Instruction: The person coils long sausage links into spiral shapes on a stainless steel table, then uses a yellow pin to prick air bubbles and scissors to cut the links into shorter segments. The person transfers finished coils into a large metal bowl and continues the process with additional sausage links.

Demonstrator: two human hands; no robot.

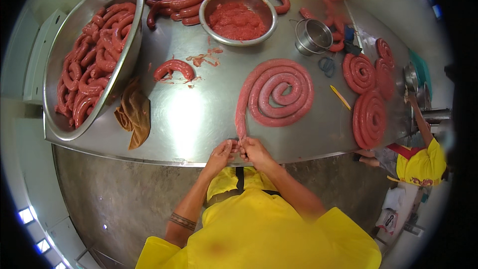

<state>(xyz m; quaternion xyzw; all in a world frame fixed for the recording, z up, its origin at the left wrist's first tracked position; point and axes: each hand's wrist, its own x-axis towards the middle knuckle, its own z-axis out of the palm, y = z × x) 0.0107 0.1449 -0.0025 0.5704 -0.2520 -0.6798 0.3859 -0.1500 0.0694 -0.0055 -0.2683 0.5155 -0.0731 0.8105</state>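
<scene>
A long raw sausage (281, 65) lies in a loose spiral on the steel table, its outer end running straight toward me to the table's near edge. Around that end, my right hand (256, 151) is closed, fingers curled. My left hand (222, 154) is just beside it, fingertips pressed together at the tip of the casing; what exactly they pinch is too small to make out. A short curved sausage (174, 69) with a torn end rests farther left, near scraps of casing (205, 59).
At left stands a big steel basin (133, 52) of sausages, a brown cloth (133, 112) beside it. Farther back are a sausage pile (191, 2) and a bowl (239, 42) of minced meat. Rightward lie a steel pot (313, 36), yellow pen (340, 97) and sausage coils (369, 119). Co-workers (420, 164) stand beyond.
</scene>
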